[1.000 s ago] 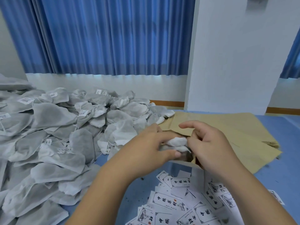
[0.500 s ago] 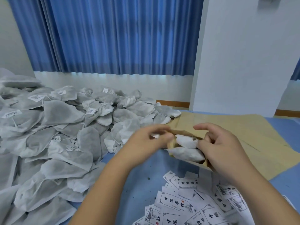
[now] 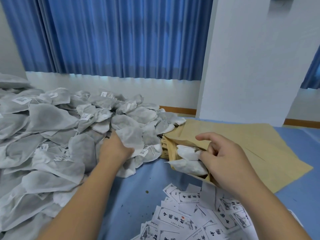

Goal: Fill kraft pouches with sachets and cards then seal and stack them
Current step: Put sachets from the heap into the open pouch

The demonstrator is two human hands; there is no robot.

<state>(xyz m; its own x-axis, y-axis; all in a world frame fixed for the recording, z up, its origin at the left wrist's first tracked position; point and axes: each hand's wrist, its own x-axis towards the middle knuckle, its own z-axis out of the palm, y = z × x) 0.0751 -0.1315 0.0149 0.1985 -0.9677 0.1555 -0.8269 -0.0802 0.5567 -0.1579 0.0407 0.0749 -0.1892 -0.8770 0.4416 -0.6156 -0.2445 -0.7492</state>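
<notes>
A large heap of grey-white sachets [image 3: 52, 129] covers the left of the blue table. My left hand [image 3: 113, 148] reaches into the heap's right edge and grips a sachet [image 3: 133, 138], its fingers hidden underneath. My right hand [image 3: 223, 160] holds an open kraft pouch [image 3: 173, 144] by its mouth, thumb pressing the two white sachets [image 3: 187, 159] that stick out of it. Printed white cards [image 3: 190, 220] lie scattered at the near right.
A stack of flat kraft pouches [image 3: 163, 148] lies behind the held pouch, on large brown paper sheets [image 3: 259, 144]. A white pillar [image 3: 251, 58] and blue curtains [image 3: 112, 37] stand behind the blue table [image 3: 131, 196].
My left hand has left the pouch mouth and moved left into the sachet heap, taking hold of a sachet. My right hand keeps holding the pouch.
</notes>
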